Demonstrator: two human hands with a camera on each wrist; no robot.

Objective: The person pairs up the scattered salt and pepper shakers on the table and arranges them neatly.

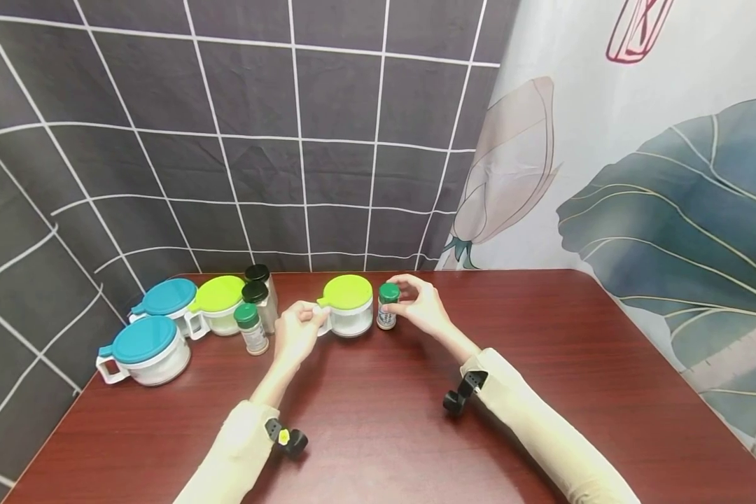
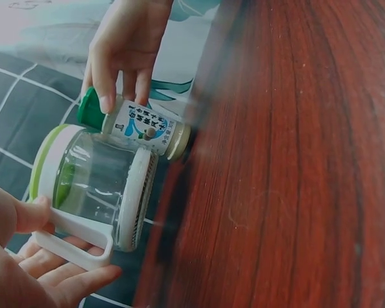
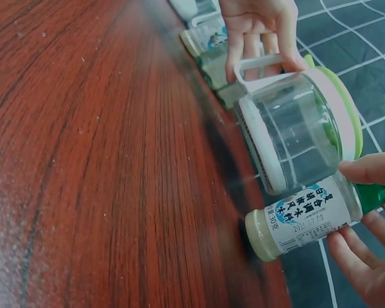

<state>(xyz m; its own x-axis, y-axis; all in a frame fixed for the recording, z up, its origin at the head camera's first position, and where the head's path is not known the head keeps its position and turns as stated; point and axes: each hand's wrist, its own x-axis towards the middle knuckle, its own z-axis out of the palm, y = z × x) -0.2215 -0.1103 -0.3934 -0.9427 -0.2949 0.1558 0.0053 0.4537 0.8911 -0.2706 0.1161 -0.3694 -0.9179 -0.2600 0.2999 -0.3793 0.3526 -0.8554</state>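
You're pinching the green-capped spice bottle [image 1: 387, 306] w/ your right hand [image 1: 420, 306], standing upright, cap up, touching the lime-lidded canister [image 1: 349, 305]. Your left hand [image 1: 297, 332] is gripping that canister's handle. Bare table [image 1: 542, 336] is lying open to the right; other jars [image 1: 252, 308] are crowding the left.

near half of table [image 1: 378, 420] open, also whole right side. far left crowded: two blue-lidded canisters [image 1: 148, 348], green-lidded canister [image 1: 217, 304], three spice bottles [image 1: 252, 327] bunched tight. second green-lidded canister [image 1: 348, 304] and green-capped spice bottle [image 1: 387, 306] stand just beside each other, gap seemingly too narrow for fingers.
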